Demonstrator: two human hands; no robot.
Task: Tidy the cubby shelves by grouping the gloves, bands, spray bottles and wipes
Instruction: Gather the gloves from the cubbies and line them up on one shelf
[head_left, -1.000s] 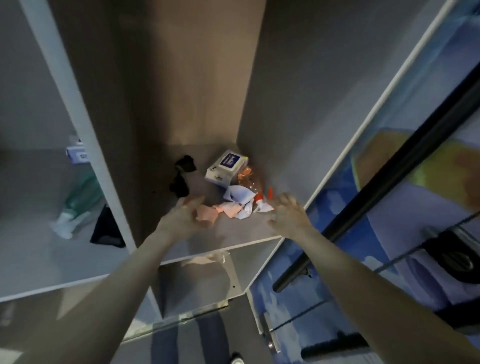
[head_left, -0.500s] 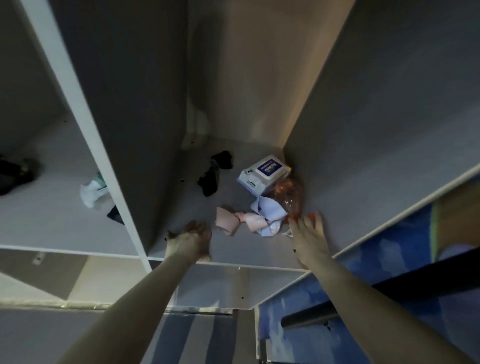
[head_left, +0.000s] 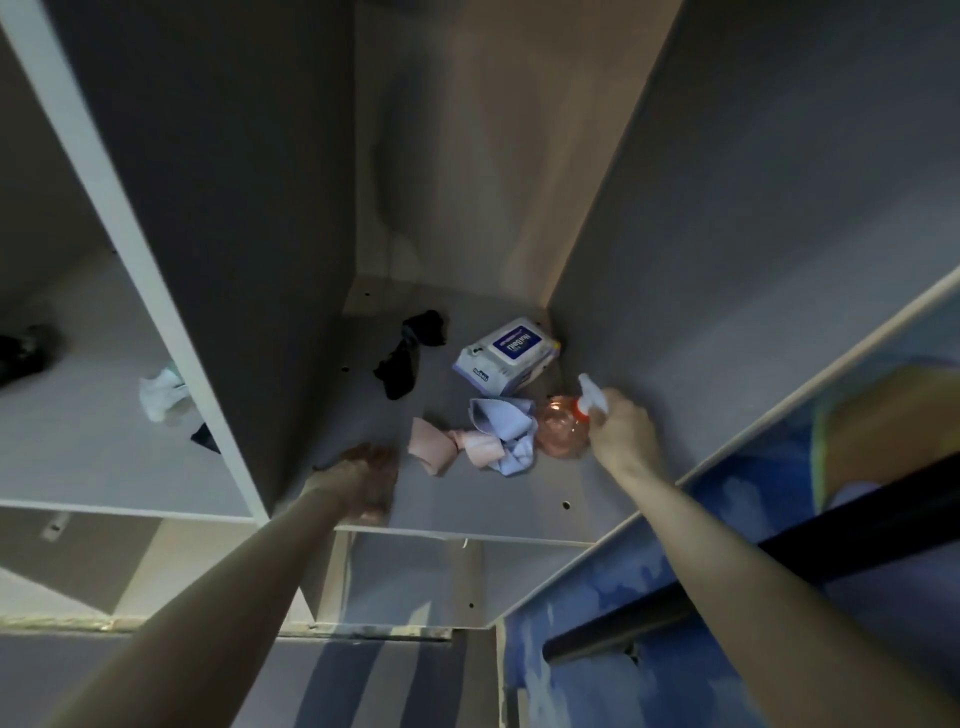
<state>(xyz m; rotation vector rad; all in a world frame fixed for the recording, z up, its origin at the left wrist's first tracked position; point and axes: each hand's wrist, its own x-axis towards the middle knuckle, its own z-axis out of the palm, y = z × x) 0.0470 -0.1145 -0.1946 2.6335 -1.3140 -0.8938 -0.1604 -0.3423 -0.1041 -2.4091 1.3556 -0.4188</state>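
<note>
Head view shows my right hand, flat beside it half a second ago, now closed on the clear orange-tinted spray bottle, so its regrouping starts; left hand spread, empty.

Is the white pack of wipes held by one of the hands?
No, the white pack of wipes lies alone at the shelf's back; the right hand grips the clear pink spray bottle.

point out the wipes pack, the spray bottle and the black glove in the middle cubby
wipes pack (head_left: 506, 355), head view, on its blue top label
spray bottle (head_left: 561, 433), head view, on its clear pinkish body
black glove (head_left: 408, 353), head view, on its middle
</note>
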